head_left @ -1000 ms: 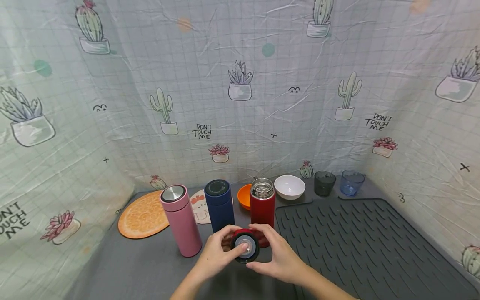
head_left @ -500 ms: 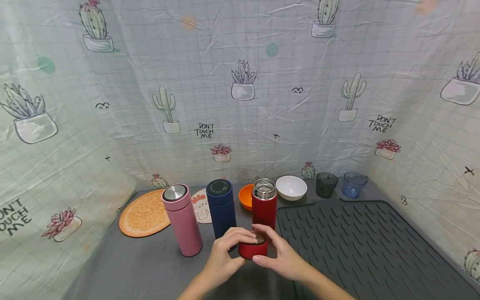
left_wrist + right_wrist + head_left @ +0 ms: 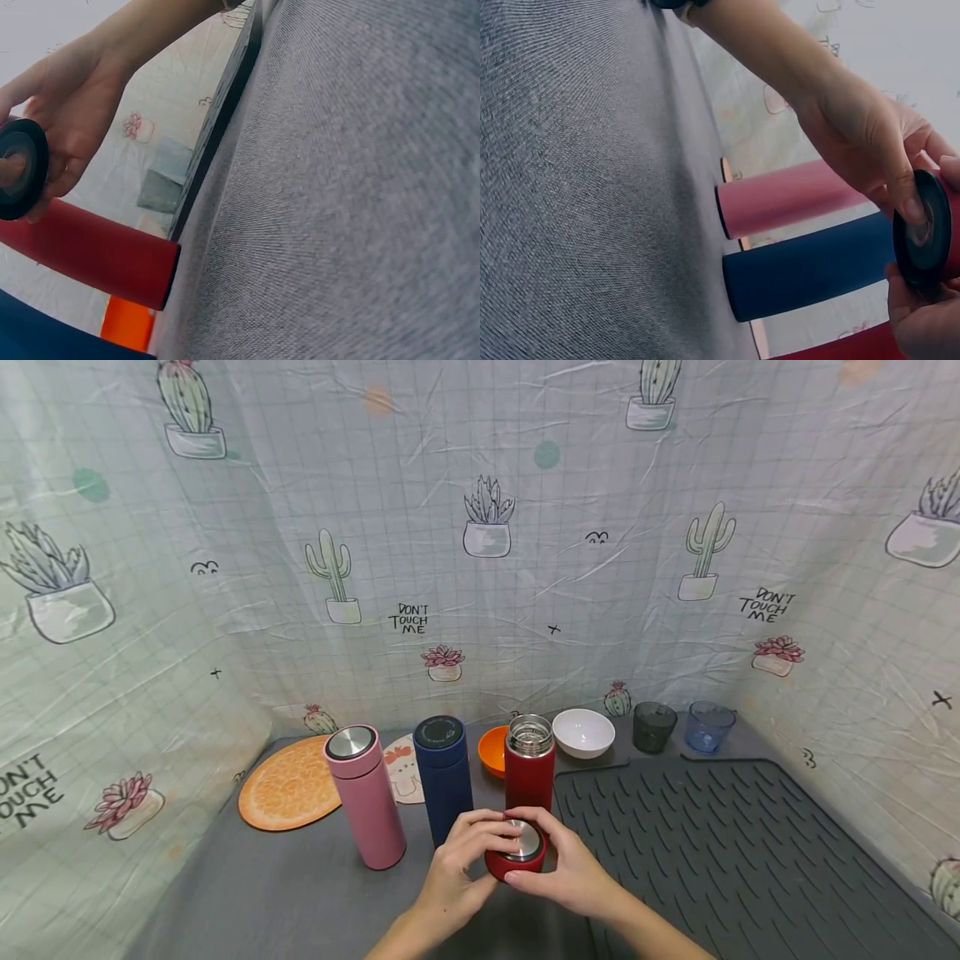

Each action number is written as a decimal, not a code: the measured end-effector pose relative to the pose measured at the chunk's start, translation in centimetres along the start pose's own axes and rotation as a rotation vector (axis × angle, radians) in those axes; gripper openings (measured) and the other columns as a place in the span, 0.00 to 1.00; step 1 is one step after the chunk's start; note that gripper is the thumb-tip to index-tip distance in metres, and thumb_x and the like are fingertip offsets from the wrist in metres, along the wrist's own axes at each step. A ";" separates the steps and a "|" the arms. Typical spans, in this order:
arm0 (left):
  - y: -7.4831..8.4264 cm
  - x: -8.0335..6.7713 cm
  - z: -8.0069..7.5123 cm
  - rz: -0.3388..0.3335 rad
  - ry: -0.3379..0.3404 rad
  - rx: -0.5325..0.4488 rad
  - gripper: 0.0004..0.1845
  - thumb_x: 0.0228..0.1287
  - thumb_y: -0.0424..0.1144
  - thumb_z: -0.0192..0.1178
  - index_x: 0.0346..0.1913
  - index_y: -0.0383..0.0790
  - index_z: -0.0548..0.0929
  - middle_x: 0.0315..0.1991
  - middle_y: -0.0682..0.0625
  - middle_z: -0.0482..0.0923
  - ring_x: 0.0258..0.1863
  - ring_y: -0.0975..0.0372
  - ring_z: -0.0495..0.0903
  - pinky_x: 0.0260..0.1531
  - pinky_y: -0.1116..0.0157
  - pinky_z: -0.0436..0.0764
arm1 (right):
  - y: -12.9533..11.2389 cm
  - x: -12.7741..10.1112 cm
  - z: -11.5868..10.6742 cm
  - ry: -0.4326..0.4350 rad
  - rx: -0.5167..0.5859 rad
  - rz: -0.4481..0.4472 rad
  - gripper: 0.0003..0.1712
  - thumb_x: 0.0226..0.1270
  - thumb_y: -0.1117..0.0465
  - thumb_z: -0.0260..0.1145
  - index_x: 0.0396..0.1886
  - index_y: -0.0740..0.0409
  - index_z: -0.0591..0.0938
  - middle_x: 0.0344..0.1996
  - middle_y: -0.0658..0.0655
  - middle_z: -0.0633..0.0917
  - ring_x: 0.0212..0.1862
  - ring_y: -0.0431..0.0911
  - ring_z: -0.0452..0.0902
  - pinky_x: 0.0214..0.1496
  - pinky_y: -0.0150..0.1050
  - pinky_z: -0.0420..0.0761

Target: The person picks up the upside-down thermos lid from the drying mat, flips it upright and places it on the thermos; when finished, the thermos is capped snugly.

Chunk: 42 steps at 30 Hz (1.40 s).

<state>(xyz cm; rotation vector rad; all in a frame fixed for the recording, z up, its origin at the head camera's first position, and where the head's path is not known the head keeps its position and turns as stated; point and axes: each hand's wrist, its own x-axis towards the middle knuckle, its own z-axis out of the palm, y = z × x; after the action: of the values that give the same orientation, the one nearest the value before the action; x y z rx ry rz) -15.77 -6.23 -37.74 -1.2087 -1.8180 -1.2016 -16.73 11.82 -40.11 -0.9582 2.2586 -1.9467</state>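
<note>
Both hands hold a red bottle lid with a silver top, low in front of an open red thermos bottle. My left hand pinches it, fingers over the silver top and thumb against the dark-ringed underside, as the right wrist view shows of the lid. From the other side my right hand grips the rim between thumb and fingers. The bottle's bare steel mouth faces up. To its left stand a capped navy thermos and a capped pink thermos.
Behind the bottles lie an orange-slice placemat, a cartoon mat and an orange bowl. A white bowl, a dark cup and a blue cup line the back. A ridged drying mat covers the right side.
The lid has turned over, from its underside facing the head camera to its silver top facing up. Left fingers now lie across that top. The bottles stay where they were.
</note>
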 end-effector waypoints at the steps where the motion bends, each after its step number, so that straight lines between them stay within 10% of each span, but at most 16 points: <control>1: 0.1 0.0 0.0 -0.023 0.004 0.020 0.23 0.35 0.18 0.69 0.39 0.38 0.80 0.42 0.44 0.80 0.47 0.51 0.72 0.49 0.64 0.74 | -0.1 0.0 0.0 0.009 -0.006 -0.006 0.32 0.56 0.65 0.67 0.60 0.58 0.66 0.54 0.57 0.72 0.51 0.50 0.71 0.48 0.38 0.77; 11: -0.8 0.0 0.1 -0.308 0.015 0.084 0.38 0.39 0.26 0.73 0.59 0.37 0.69 0.56 0.46 0.71 0.54 0.55 0.70 0.50 0.57 0.73 | -2.4 0.6 -1.2 0.134 -0.110 -0.117 0.36 0.52 0.66 0.71 0.60 0.56 0.67 0.53 0.55 0.73 0.51 0.47 0.72 0.49 0.38 0.76; 28: -6.1 2.3 4.6 -0.533 -0.007 -0.063 0.45 0.54 0.42 0.66 0.70 0.44 0.49 0.66 0.47 0.57 0.62 0.55 0.62 0.55 0.52 0.68 | -8.2 6.1 -5.1 0.262 -0.216 -0.222 0.38 0.49 0.78 0.67 0.61 0.71 0.62 0.54 0.65 0.70 0.52 0.51 0.69 0.48 0.35 0.76; 35: -7.1 2.0 5.6 -0.656 -0.027 -0.117 0.48 0.54 0.42 0.66 0.70 0.47 0.46 0.63 0.48 0.60 0.59 0.55 0.65 0.55 0.51 0.68 | -5.3 7.8 -6.1 0.257 -0.181 -0.114 0.37 0.54 0.70 0.68 0.63 0.62 0.62 0.56 0.61 0.70 0.53 0.52 0.69 0.49 0.43 0.76; 42: -7.8 1.5 6.4 -0.641 -0.025 -0.077 0.48 0.52 0.41 0.67 0.70 0.48 0.46 0.61 0.48 0.64 0.55 0.54 0.69 0.52 0.50 0.70 | -3.1 8.5 -6.5 0.223 -0.072 -0.096 0.37 0.56 0.67 0.67 0.64 0.60 0.61 0.57 0.61 0.68 0.54 0.54 0.69 0.47 0.44 0.77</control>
<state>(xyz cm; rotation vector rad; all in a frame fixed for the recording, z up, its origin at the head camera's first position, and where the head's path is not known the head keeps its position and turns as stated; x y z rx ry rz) -23.74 -1.03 -41.49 -0.6841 -2.2837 -1.6080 -24.76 13.70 -32.68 -0.9145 2.4582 -2.1236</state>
